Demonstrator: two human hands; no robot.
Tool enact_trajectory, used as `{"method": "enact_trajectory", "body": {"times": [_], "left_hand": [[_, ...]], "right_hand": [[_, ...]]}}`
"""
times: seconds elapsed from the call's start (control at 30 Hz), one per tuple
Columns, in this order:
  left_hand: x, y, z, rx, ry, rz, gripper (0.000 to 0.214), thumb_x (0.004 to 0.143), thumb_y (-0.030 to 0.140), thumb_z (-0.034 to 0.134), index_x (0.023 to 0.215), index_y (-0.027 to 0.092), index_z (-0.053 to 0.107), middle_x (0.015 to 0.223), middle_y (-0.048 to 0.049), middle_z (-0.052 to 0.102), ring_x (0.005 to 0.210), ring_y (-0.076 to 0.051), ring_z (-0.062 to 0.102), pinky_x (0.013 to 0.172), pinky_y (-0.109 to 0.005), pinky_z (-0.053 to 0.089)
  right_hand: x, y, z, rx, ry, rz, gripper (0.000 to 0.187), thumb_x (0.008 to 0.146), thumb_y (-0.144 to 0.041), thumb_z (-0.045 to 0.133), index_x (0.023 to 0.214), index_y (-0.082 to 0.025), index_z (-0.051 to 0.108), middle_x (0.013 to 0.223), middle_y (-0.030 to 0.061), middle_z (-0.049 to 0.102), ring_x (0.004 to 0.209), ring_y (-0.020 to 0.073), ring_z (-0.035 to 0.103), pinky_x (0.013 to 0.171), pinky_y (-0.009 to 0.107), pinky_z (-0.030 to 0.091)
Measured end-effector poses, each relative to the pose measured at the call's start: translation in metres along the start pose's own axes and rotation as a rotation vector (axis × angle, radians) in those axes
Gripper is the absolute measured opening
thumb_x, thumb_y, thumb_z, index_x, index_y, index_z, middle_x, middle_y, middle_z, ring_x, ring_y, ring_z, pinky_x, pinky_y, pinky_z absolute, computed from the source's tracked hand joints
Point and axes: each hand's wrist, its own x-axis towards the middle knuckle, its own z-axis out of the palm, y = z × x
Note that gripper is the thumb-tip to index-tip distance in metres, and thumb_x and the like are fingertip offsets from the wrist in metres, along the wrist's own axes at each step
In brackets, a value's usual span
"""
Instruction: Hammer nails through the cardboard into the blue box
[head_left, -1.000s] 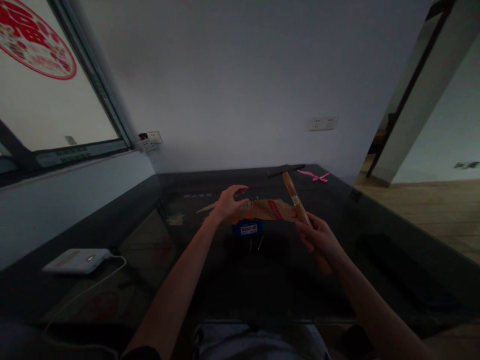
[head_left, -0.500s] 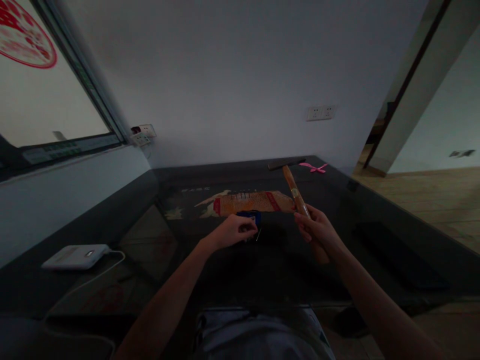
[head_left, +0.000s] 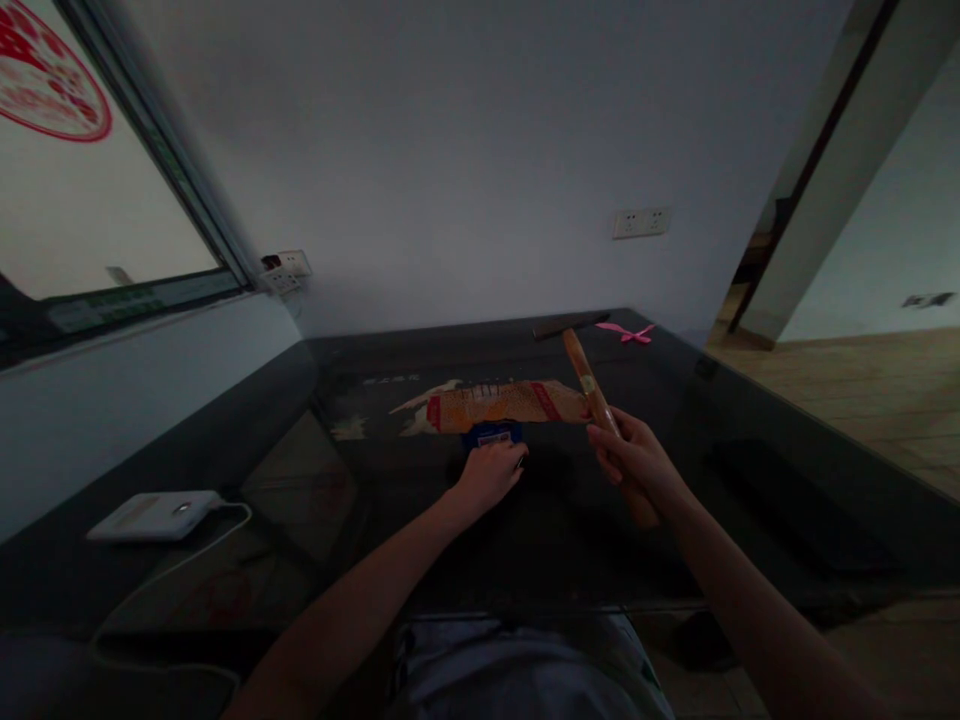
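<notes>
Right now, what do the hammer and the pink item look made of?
Hammer handle: probably wood with a glossy finish, judging by its brown colour and sheen.
Hammer head: likely dark metal, but dimness hides its finish.
Pink item: soft plastic or fabric; its thin strips leave that open.

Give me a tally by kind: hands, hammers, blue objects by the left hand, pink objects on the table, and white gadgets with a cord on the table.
Hands: 2, the left hand and the right hand
Hammer: 1
Blue object: 1
Pink object: 1
White gadget: 1
Total: 6
</notes>
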Motion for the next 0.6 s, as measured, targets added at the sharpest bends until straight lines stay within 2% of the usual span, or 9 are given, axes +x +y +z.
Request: {"method": "enact_trajectory", "body": {"times": [0.2,0.37,0.47,0.53,0.6], "left_hand": [[0.003,0.000,0.003,0.057,-0.017,0.075,0.020,0.081,0.011,0.046,0.095,0.018,0.059,0.091,-0.0073,0.064,0.086,-0.020,0.061,0.071,-0.029,0.048],[0.005,-0.001,0.004,0.056,-0.007,0.134,0.020,0.077,0.008,0.048,0.091,0.014,0.061,0.089,-0.0090,0.064,0.086,-0.021,0.060,0.074,-0.030,0.048],[0.004,0.002,-0.002,-0.068,0.005,0.179,0.021,0.076,0.008,0.049,0.091,0.015,0.062,0.088,-0.0070,0.064,0.082,-0.019,0.060,0.071,-0.027,0.047],[0.001,0.006,-0.012,-0.220,0.026,0.222,0.021,0.076,0.009,0.051,0.092,0.016,0.062,0.086,-0.0049,0.064,0.077,-0.016,0.060,0.069,-0.024,0.046],[-0.002,0.010,-0.026,-0.390,0.071,0.259,0.019,0.075,0.011,0.055,0.091,0.016,0.062,0.085,-0.0032,0.064,0.075,-0.013,0.059,0.068,-0.022,0.046]], "right_hand": [[-0.001,-0.001,0.002,0.075,0.006,-0.014,0.033,0.073,-0.040,0.064,0.093,-0.019,0.050,0.053,-0.0086,0.046,0.028,0.0040,0.038,0.027,0.018,0.025],[-0.001,-0.002,0.001,0.131,-0.017,-0.038,0.027,0.078,-0.043,0.059,0.088,-0.020,0.048,0.054,-0.0083,0.045,0.029,0.0040,0.037,0.028,0.018,0.025],[-0.003,-0.003,0.003,0.152,-0.051,-0.081,0.026,0.080,-0.041,0.057,0.095,-0.021,0.048,0.058,-0.0075,0.046,0.034,0.0048,0.041,0.033,0.019,0.030],[-0.005,-0.004,0.005,0.162,-0.089,-0.101,0.025,0.081,-0.039,0.057,0.097,-0.023,0.047,0.064,-0.0058,0.049,0.043,0.0066,0.047,0.040,0.020,0.037],[-0.006,-0.003,0.006,0.171,-0.119,-0.108,0.025,0.080,-0.037,0.059,0.097,-0.024,0.046,0.066,-0.0055,0.050,0.046,0.0072,0.048,0.043,0.021,0.038]]}}
